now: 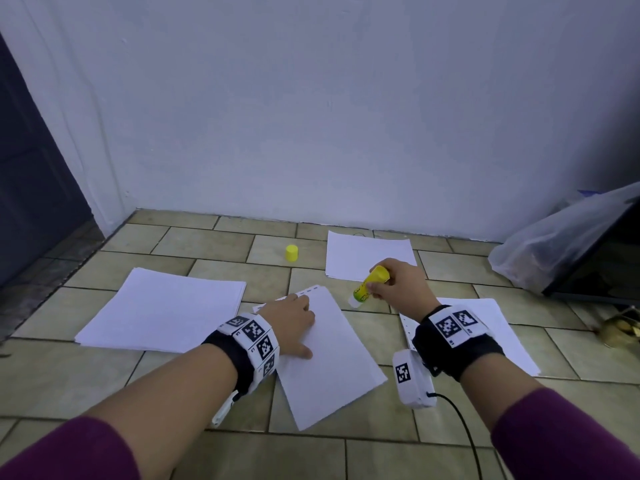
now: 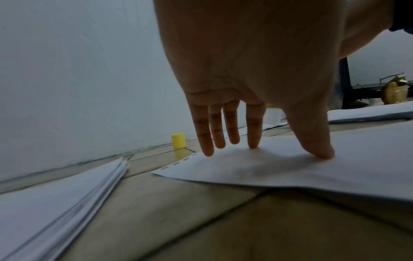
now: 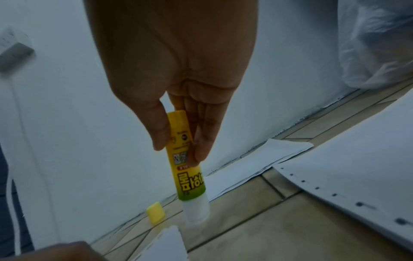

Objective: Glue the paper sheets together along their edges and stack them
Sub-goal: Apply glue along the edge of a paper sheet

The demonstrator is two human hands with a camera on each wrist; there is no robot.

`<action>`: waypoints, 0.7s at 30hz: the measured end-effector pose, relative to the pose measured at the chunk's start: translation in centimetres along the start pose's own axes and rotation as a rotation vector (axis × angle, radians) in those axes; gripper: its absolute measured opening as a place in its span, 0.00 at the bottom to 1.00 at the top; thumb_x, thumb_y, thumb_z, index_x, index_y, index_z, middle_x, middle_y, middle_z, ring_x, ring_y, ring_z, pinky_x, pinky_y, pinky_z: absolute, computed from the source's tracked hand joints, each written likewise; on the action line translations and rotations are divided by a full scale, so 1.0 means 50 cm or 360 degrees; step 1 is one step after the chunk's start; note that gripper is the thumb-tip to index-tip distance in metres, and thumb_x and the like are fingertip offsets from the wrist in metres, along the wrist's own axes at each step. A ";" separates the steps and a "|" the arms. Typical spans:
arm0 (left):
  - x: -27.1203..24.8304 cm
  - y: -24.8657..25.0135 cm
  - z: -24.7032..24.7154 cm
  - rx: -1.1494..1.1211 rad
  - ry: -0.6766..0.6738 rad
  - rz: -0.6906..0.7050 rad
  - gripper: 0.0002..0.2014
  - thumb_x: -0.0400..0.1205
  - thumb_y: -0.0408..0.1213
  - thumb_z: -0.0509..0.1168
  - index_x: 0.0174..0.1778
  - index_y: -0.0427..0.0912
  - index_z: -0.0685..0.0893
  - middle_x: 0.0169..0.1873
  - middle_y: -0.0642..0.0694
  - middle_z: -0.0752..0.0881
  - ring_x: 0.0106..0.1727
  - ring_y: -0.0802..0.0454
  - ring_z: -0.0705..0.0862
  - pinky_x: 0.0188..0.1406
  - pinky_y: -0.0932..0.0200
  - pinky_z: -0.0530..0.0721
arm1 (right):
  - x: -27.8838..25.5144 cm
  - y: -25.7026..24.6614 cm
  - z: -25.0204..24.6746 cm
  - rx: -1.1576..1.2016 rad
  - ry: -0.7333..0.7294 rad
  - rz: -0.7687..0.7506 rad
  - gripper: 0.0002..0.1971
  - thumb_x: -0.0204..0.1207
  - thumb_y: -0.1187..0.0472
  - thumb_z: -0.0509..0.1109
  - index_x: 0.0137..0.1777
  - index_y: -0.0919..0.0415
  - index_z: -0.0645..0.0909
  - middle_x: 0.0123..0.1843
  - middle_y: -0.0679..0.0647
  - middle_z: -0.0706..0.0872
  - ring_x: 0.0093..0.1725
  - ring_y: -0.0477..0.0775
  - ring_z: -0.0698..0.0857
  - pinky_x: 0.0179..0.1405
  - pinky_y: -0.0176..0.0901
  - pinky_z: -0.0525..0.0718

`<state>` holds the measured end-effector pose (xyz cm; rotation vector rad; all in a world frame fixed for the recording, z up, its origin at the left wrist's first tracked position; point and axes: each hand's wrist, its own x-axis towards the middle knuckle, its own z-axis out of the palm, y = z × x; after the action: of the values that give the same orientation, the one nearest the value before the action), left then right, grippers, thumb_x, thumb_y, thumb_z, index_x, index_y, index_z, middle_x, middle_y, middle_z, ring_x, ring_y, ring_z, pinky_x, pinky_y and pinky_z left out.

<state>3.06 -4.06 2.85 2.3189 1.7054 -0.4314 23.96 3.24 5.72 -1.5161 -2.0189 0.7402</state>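
While the left hand (image 1: 294,318) lies flat with straight fingers (image 2: 206,136) and thumb pressed on a white sheet (image 1: 329,358) on the tiled floor (image 1: 363,459), the right hand (image 1: 398,282) grips an uncapped yellow glue stick (image 1: 369,285) between thumb and fingers, white tip pointing down and off the floor, just beyond the sheet's far right corner. That sheet lies at an angle between the two forearms, and a row of small dark dashes runs along its far edge by the left fingertips. A thick stack of white paper (image 1: 162,313) rests on the floor left of it, close beside but apart from it in the left wrist view. Another sheet with dots along its near edge (image 3: 348,176) lies under and beyond the right wrist, and a further pile of paper (image 1: 369,254) sits nearer the wall (image 1: 311,116), behind the glue stick. The yellow cap (image 1: 292,253) stands alone on a tile near the wall, well apart from both hands. A clear plastic bag (image 1: 554,244) slumps at the far right against a dark panel. Both wrists carry black bands with printed square markers, and purple sleeves cover the forearms.
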 end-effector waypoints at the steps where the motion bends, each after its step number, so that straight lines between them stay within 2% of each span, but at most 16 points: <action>1: 0.003 0.002 0.002 -0.0019 0.0010 -0.0021 0.32 0.79 0.57 0.64 0.76 0.43 0.70 0.73 0.45 0.68 0.74 0.47 0.66 0.69 0.46 0.74 | 0.004 -0.003 0.007 -0.0003 0.0000 -0.0002 0.09 0.73 0.64 0.74 0.52 0.59 0.81 0.39 0.54 0.86 0.36 0.49 0.86 0.35 0.32 0.81; 3: 0.009 0.006 0.004 -0.0045 0.0009 -0.0059 0.32 0.80 0.57 0.63 0.75 0.42 0.70 0.72 0.45 0.68 0.73 0.45 0.67 0.69 0.47 0.73 | 0.014 -0.010 0.020 -0.0034 0.0005 -0.0011 0.10 0.73 0.63 0.74 0.54 0.60 0.82 0.43 0.54 0.86 0.42 0.54 0.86 0.44 0.40 0.83; 4: 0.012 0.007 0.004 -0.0044 0.0005 -0.0070 0.31 0.80 0.57 0.63 0.75 0.42 0.69 0.72 0.44 0.69 0.72 0.44 0.67 0.69 0.48 0.73 | 0.019 -0.013 0.028 -0.0053 0.0004 -0.0018 0.11 0.73 0.63 0.73 0.55 0.60 0.82 0.44 0.54 0.86 0.44 0.54 0.85 0.45 0.40 0.81; 8: 0.018 0.007 0.000 -0.0043 0.0001 -0.0092 0.32 0.80 0.57 0.64 0.75 0.41 0.68 0.72 0.42 0.69 0.73 0.43 0.67 0.69 0.49 0.71 | 0.038 -0.032 0.066 -0.0120 -0.0039 -0.0064 0.12 0.75 0.62 0.73 0.58 0.60 0.81 0.46 0.52 0.83 0.45 0.49 0.78 0.33 0.27 0.70; 11: 0.017 0.004 -0.001 -0.0074 -0.0005 -0.0097 0.34 0.80 0.57 0.64 0.76 0.41 0.67 0.74 0.43 0.68 0.74 0.44 0.65 0.69 0.49 0.71 | 0.050 -0.047 0.092 -0.0104 -0.0082 -0.0066 0.13 0.74 0.63 0.72 0.58 0.61 0.81 0.50 0.57 0.86 0.45 0.50 0.78 0.40 0.35 0.71; 15: 0.017 -0.001 0.001 -0.0102 0.0003 -0.0091 0.34 0.79 0.57 0.65 0.76 0.41 0.68 0.74 0.43 0.68 0.75 0.44 0.65 0.71 0.48 0.71 | 0.065 -0.064 0.106 -0.0101 -0.0152 -0.0100 0.13 0.74 0.64 0.73 0.58 0.61 0.82 0.53 0.59 0.87 0.45 0.50 0.78 0.43 0.36 0.71; 21: 0.017 -0.004 0.008 -0.0106 0.0030 -0.0074 0.35 0.79 0.58 0.65 0.77 0.43 0.68 0.75 0.44 0.66 0.76 0.44 0.64 0.73 0.46 0.69 | 0.052 -0.079 0.068 -0.0462 -0.0437 -0.0214 0.14 0.75 0.61 0.73 0.60 0.58 0.81 0.57 0.58 0.85 0.58 0.56 0.80 0.49 0.40 0.74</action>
<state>3.05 -3.39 2.16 2.2476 1.7580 -0.3563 18.27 4.42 6.17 -1.4774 -2.4975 0.6514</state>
